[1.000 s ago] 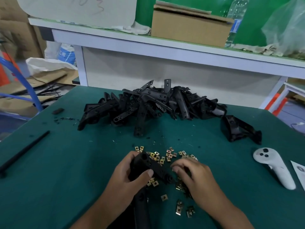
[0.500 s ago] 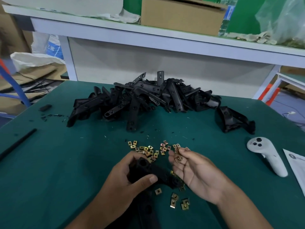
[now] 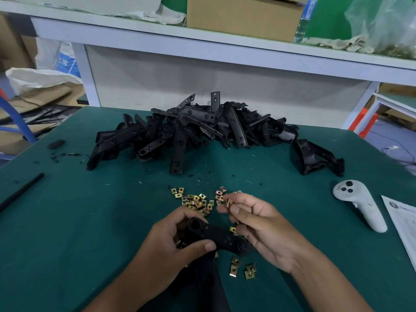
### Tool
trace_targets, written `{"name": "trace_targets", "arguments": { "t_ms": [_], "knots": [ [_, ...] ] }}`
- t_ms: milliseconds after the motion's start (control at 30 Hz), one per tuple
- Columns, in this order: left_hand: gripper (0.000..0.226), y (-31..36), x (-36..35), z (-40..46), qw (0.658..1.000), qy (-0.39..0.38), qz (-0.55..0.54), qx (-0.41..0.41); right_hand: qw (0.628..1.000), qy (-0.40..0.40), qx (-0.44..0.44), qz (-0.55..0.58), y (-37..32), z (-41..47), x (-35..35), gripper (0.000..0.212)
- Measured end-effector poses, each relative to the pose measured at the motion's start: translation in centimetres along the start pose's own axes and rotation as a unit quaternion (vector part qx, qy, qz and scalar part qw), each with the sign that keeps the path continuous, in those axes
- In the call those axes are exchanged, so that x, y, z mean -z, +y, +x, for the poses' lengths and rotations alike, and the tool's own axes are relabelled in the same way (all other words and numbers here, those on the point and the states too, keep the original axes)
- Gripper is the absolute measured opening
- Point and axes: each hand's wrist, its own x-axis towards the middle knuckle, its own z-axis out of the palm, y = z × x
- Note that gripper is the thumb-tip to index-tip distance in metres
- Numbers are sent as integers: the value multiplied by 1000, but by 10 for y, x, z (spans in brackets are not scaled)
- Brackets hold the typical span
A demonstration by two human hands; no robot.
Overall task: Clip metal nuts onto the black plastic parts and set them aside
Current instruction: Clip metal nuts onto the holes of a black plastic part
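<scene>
The left hand (image 3: 173, 248) grips a black part (image 3: 216, 236) low at centre of the bench (image 3: 67, 233), thumb across its near edge and fingers curled round its far end, so the flat arm with its holes points toward 3 o'clock. The right hand (image 3: 256, 224) has lifted off the bench since a second ago, when it lay palm down, picking among the loose nuts. It has turned palm up, and its grip is now nearly closed: thumb and forefinger pinch one nut (image 3: 229, 202) just at 1 o'clock of the part, not yet touching it. The other fingers are loosely curled, and whether they hold more nuts cannot be told.

That lift means the picking step is done and the clipping step is next. By my reading, the nut must be turned so its open side faces the arm's edge, then slid on over a hole.

Spare nuts (image 3: 198, 201) lie scattered at 12 o'clock of the hands, with a few more (image 3: 242, 269) at 5 o'clock. The pile of parts (image 3: 191, 131) waits further out at 12 o'clock, and a lone one (image 3: 317, 158) sits at 2 o'clock, possibly already set aside. A white controller (image 3: 360, 208) rests at 3 o'clock.
</scene>
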Motion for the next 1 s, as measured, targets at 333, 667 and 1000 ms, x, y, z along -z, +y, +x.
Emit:
{"name": "trace_targets", "arguments": {
  "t_ms": [333,667,1000],
  "knots": [
    [38,-2,-1,0,997,-65,-26,22,1000,15,-1,-21,-5,-4,-5,24],
    [28,4,-1,0,999,-22,-30,24,996,-10,18,-87,-7,-13,-12,18],
    [28,6,-2,-1,999,-24,-28,14,997,-21,10,-72,-8,-15,-16,25]
  ]
}}
